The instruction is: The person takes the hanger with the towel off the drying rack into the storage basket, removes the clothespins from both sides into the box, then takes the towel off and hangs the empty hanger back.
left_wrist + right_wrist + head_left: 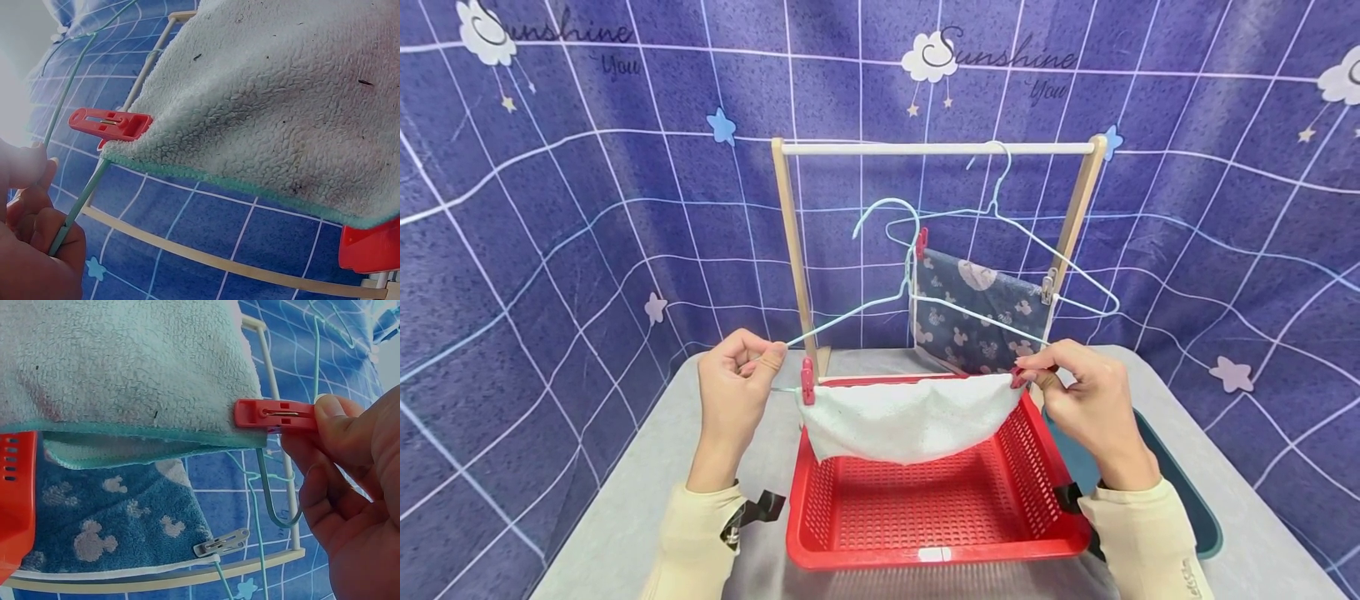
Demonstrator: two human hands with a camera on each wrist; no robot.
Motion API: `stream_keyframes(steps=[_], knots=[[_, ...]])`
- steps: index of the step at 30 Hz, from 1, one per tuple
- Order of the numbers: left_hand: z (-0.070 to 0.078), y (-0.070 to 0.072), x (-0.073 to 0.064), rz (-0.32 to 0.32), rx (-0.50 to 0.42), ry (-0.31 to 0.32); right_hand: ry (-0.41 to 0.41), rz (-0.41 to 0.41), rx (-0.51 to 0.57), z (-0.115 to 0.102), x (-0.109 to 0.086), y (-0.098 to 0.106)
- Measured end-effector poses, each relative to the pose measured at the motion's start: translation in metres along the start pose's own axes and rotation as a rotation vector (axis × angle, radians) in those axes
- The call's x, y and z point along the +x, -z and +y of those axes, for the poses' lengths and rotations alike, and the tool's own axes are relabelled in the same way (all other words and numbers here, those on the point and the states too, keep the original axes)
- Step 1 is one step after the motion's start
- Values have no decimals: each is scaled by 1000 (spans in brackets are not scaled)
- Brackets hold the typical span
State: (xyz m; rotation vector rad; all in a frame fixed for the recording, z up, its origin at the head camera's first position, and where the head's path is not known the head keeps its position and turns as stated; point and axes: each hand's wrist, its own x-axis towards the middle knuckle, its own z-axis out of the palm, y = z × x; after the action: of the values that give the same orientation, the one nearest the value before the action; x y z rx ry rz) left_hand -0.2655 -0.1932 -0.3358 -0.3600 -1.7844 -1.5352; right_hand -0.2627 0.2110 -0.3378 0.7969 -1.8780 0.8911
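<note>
My left hand [733,387] grips the left corner of a light-blue wire hanger [907,271], fingers curled round the wire. A small white towel [910,417] with a green edge hangs folded over the hanger's lower bar. One red clothespin [112,125] clamps its left end, a little right of my left fingers. At the towel's right end, my right hand [1086,400] pinches the handles of another red clothespin [269,415], whose jaws are on the cloth. The hanger's right corner loops beside my right fingers in the right wrist view.
Beneath the towel stands a red plastic basket [850,557]. Behind it is a wooden rack with a white bar [925,149]. A second hanger [992,208] there carries a dark-blue patterned towel [977,312], held by red and grey clips. A blue-green tray [1210,542] lies at right.
</note>
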Motion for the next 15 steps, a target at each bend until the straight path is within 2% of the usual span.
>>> stream_keyframes(steps=[15], knots=[[-4, -2, -1, 7, 58, -13, -7, 3, -28, -2, 1, 6]])
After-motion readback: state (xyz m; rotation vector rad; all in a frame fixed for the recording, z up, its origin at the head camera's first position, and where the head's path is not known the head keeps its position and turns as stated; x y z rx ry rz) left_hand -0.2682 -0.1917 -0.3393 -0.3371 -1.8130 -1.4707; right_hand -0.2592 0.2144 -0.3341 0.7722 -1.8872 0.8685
